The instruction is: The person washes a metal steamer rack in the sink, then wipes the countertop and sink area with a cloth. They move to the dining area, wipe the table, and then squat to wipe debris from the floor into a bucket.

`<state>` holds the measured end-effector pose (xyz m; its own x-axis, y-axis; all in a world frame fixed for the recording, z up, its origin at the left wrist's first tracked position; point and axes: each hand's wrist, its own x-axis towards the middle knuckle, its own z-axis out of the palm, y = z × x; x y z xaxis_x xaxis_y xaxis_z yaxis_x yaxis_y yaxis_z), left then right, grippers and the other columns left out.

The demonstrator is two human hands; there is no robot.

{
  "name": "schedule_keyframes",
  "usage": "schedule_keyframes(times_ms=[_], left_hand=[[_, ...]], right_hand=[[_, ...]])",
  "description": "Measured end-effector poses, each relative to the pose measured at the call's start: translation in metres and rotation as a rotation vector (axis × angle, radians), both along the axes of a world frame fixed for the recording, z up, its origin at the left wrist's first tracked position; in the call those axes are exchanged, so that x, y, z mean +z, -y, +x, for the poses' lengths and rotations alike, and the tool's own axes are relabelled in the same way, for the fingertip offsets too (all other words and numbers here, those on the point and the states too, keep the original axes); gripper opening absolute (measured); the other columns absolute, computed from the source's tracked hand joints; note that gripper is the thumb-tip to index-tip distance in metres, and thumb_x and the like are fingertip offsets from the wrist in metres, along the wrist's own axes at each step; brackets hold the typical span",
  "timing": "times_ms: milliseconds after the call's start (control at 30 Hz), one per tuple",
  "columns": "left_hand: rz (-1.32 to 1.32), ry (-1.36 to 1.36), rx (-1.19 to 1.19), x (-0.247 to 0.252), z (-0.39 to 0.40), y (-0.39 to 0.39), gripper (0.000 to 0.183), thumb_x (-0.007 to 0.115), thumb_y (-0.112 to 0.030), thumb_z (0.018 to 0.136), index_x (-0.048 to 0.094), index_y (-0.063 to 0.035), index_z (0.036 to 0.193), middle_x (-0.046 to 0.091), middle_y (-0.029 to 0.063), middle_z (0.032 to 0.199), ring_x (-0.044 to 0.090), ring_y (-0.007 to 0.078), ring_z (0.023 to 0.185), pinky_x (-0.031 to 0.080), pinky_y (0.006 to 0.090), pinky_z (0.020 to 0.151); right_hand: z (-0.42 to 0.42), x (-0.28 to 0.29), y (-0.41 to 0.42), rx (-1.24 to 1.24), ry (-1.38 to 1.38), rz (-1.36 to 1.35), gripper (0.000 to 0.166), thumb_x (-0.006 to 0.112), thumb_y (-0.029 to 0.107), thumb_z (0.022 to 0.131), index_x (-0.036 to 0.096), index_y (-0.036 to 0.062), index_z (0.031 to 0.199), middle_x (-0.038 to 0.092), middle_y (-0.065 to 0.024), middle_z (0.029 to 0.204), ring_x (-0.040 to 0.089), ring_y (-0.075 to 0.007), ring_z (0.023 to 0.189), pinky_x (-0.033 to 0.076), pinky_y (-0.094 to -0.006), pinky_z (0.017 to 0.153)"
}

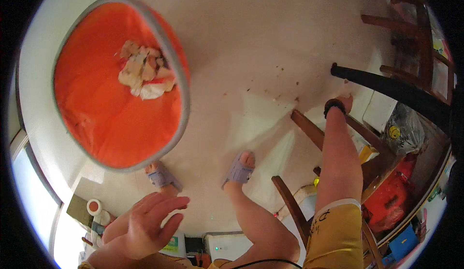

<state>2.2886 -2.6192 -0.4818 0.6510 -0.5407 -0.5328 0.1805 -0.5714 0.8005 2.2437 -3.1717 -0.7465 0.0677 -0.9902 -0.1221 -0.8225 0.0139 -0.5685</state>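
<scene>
My left hand [152, 222] is at the lower left above my leg, its thumb apart from its slightly curled fingers and nothing in it. Beyond it stands an orange fabric bin [87, 88] with a grey rim, holding crumpled tissues and scraps [148, 69]. My right arm reaches far out to the right. A dark band circles its wrist, and my right hand [345, 103] is small and blurred beside a dark table leg [391, 88]. Whether its fingers hold anything is unclear. Left of that hand, dark crumbs [297, 98] are scattered over the pale floor [232, 33].
An upturned wooden stool's leg [308, 127] juts out beside my right arm. Further right are a clear plastic bag [406, 131], a red bag [391, 196] and wooden chair frames [409, 26]. My slippered feet [240, 169] stand on the floor. White rolls [95, 208] stand at lower left.
</scene>
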Motion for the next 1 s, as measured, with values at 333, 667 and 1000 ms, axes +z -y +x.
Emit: schedule_keyframes(times_ms=[333,667,1000], left_hand=[[-0.02,0.055,-0.242,-0.048,0.029,0.012,0.027,0.058,-0.003,0.069,0.066,-0.0014,0.095,0.064,0.0119,0.077,0.062,0.0252,0.067,0.05,0.0314,0.06],[-0.129,0.186,-0.559,-0.058,0.035,0.039,0.033,0.071,-0.014,0.067,0.067,-0.0084,0.099,0.064,0.0082,0.082,0.063,0.0229,0.069,0.053,0.0343,0.063],[-0.083,0.274,-0.572,-0.054,0.05,0.05,0.035,0.068,-0.005,0.066,0.065,-0.0073,0.101,0.062,0.0069,0.077,0.062,0.0229,0.067,0.052,0.034,0.061]], right_hand=[[-0.002,-0.097,0.023,-0.024,0.155,0.071,0.054,0.048,0.046,0.089,0.047,0.0116,0.13,0.046,-0.0115,0.134,0.045,-0.0264,0.119,0.037,-0.0421,0.099],[0.016,-0.105,-0.146,0.447,0.226,-0.134,0.037,0.048,0.02,0.091,0.053,0.0028,0.123,0.052,-0.0184,0.125,0.044,-0.0307,0.117,0.031,-0.0391,0.102],[0.063,-0.065,-0.159,0.572,0.231,-0.204,0.048,0.047,-0.009,0.079,0.05,0.0048,0.125,0.044,-0.0185,0.13,0.044,-0.0344,0.118,0.036,-0.0402,0.1]])
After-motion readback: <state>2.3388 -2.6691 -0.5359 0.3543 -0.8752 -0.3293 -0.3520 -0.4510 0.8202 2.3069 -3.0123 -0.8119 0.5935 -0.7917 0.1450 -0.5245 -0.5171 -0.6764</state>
